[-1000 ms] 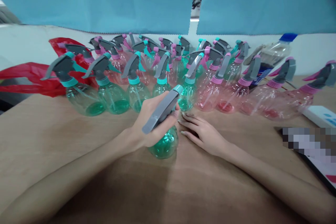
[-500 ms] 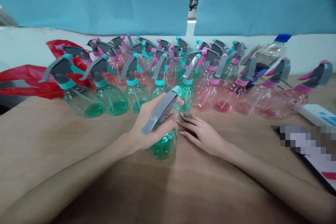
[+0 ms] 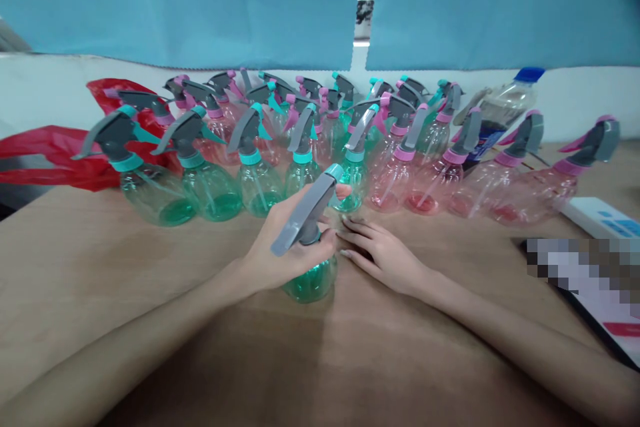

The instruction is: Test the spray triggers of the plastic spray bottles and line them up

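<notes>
My left hand (image 3: 280, 240) is wrapped round the neck of a green spray bottle (image 3: 313, 280), just under its grey trigger head. The bottle stands on the wooden table, its nozzle end pointing away from me; my fingers hide most of the neck and trigger. Palm down, my right hand (image 3: 387, 253) rests on the table just right of that bottle, fingers stretched out and holding nothing. Beyond both hands runs a front row of spray bottles: green ones such as this one (image 3: 215, 193) on the left, pink ones such as this one (image 3: 390, 190) on the right.
More spray bottles crowd behind the front row. A red plastic bag (image 3: 65, 153) lies at the left. At the back right stands a clear bottle with a blue cap (image 3: 529, 75). A white box (image 3: 597, 217) and a dark-edged flat item (image 3: 575, 293), partly blurred out, lie at the right.
My left thumb and fingers have shifted slightly at the neck, showing a little more of it. The view has moved slightly. My right hand stays in place.
</notes>
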Demonstrator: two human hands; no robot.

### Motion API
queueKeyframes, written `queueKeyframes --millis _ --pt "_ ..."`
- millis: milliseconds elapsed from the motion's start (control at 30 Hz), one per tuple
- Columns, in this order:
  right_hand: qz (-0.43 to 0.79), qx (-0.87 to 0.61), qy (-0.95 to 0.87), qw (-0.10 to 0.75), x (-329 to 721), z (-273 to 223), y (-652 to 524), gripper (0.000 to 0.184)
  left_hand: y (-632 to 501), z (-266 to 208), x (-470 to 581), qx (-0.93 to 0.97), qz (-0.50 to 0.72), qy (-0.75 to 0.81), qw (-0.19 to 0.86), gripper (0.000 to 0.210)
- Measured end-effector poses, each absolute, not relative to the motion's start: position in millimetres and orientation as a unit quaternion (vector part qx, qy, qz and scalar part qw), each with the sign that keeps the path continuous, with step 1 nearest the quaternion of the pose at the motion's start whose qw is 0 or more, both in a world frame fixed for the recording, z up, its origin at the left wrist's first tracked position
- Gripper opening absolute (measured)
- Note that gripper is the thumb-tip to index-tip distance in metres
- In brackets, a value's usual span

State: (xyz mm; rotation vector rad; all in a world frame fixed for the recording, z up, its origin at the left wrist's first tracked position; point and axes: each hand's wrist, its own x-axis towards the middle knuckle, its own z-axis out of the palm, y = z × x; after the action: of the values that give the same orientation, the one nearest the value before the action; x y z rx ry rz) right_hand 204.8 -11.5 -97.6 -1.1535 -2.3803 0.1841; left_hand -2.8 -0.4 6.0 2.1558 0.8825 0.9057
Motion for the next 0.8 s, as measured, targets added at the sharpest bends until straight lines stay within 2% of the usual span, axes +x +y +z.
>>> queueKeyframes --millis 267,467,800 --pt "0.076 -0.422 -0.870 0.244 205.0 -97.2 -11.3 0.039 3.1 1.7 -4.6 0.828 0.337 0.331 0.303 0.063" --pt "0.084 -0.420 -0.866 0.259 204.9 -98.3 -11.0 0.037 -0.2 4.1 -2.5 0.805 0.368 0.335 0.322 0.060" --pt "0.078 -0.420 -0.869 0.250 204.8 -96.7 -12.2 0.037 -1.8 5.7 0.6 0.815 0.373 0.342 0.282 0.053"
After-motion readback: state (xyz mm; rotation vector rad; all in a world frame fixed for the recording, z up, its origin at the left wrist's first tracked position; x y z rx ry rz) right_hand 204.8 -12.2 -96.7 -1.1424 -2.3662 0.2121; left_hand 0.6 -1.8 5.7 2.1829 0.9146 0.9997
